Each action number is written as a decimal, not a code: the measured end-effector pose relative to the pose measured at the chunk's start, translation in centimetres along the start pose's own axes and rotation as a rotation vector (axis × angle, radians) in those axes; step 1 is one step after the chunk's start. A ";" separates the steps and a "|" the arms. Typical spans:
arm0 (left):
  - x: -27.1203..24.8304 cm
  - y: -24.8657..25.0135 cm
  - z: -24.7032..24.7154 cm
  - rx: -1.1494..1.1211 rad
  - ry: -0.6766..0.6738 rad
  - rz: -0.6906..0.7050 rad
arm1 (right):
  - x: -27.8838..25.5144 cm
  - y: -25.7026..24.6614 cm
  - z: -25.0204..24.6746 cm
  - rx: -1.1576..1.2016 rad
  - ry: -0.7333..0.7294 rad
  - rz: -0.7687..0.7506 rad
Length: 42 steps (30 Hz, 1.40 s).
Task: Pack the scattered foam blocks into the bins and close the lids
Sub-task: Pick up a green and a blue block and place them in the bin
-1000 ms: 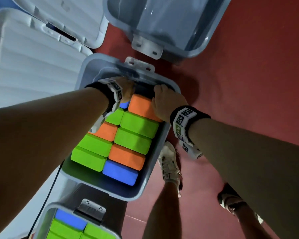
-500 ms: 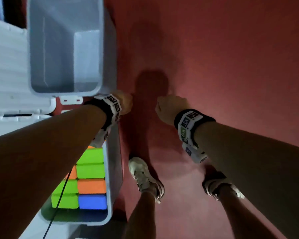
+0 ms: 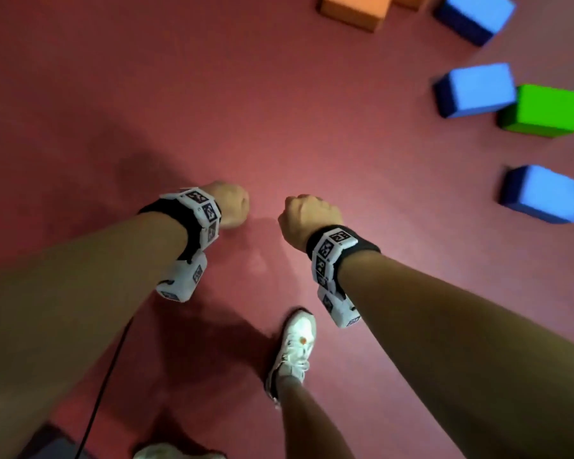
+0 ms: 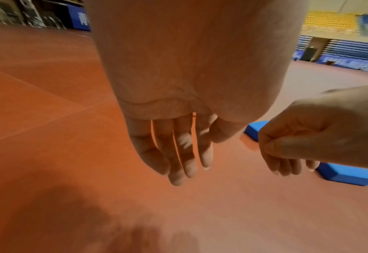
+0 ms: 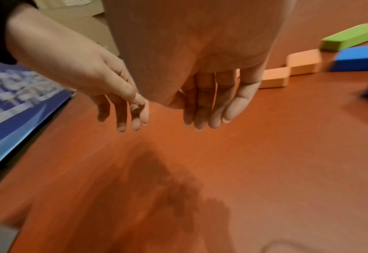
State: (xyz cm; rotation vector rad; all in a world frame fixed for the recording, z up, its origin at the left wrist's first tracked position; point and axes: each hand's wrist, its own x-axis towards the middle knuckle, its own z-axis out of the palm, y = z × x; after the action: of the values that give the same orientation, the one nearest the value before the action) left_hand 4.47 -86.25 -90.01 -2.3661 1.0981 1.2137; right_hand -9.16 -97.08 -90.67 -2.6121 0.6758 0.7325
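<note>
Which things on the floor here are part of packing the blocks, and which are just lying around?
Part of the job:
- orange block
- far blue block
- middle blue block
- green block
- near blue block
- left hand and right hand, both holding nothing

Just there:
- black cable
- white shoe
- red floor

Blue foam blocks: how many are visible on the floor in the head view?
3. One blue block lies at the top right, a second below it, touching a green block, and a third at the right edge. More may lie outside the frame.
</note>
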 end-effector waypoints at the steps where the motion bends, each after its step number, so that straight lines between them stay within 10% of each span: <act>1: 1.0 3.4 -1.6 -0.025 0.020 0.039 | -0.3 3.3 -1.0 0.025 0.005 0.049; 25: 27.1 58.4 -21.6 0.497 0.029 0.548 | -2.6 55.6 -11.7 0.346 0.080 0.645; 42: 40.4 80.0 -25.0 0.749 -0.044 0.562 | 3.7 79.2 -12.2 0.449 -0.038 0.744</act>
State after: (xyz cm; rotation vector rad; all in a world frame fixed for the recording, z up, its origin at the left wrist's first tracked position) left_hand -24.42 -174.32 -98.08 -1.5032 1.8690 0.7657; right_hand -43.36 -169.23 -98.22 -1.9066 1.6209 0.7046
